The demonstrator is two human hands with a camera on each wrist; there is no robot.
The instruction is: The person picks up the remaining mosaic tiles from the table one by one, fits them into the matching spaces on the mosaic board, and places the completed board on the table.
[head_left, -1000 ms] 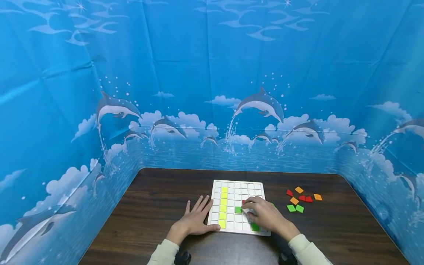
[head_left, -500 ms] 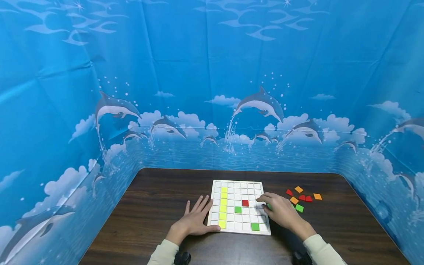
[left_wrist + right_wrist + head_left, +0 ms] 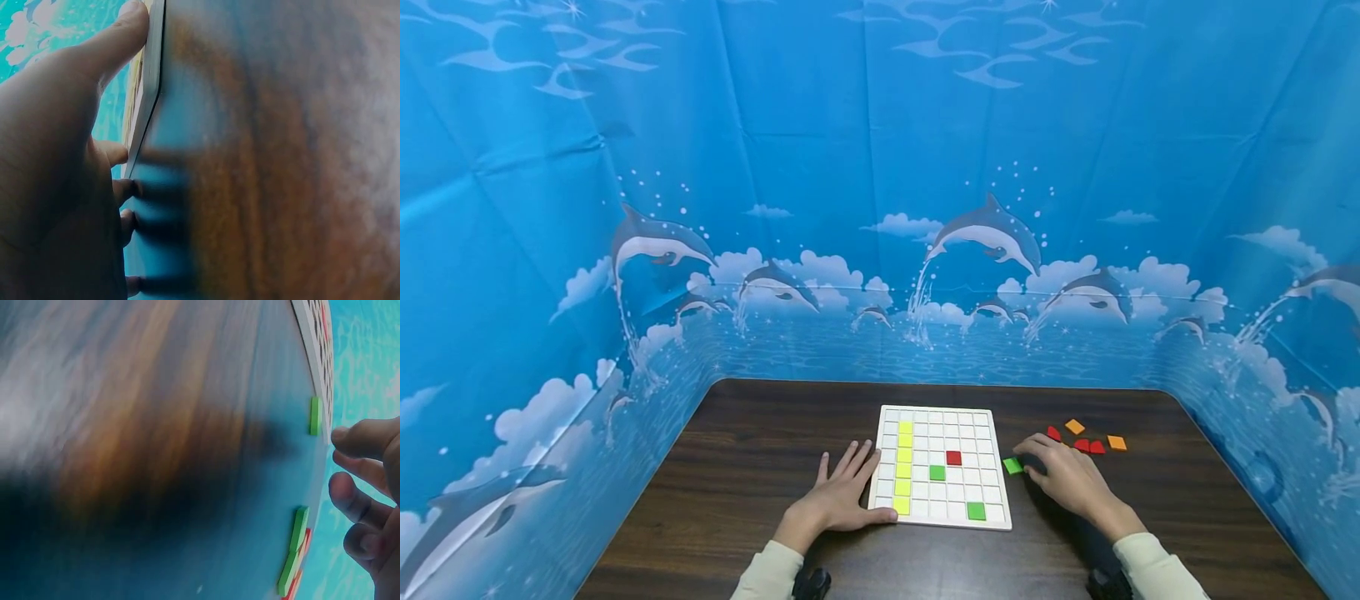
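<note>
My left hand [image 3: 838, 500] lies with fingers spread at the left edge of a white grid board [image 3: 917, 518], its thumb along the near left corner. On the board are a column of yellow square tiles [image 3: 903, 472], two green tiles [image 3: 937, 473] and a red tile [image 3: 953, 457]. My right hand [image 3: 1071, 482] hovers right of the board, fingers loosely bent and nothing between them in the right wrist view. A loose green tile [image 3: 1012, 466] lies by its fingertips, close to the board's right edge. Two more green tiles [image 3: 300, 528] lie further right, hidden by the hand in the head view.
Beyond my right hand lie loose orange tiles [image 3: 1074, 427] and red tiles [image 3: 1082, 446] on the dark wooden table [image 3: 760, 433]. A blue dolphin-print curtain [image 3: 850, 250] surrounds the table's back and sides.
My right hand has moved right, off the board and over towards the loose tiles, uncovering the red tile and a green tile on the board. My left hand has stayed in place.
</note>
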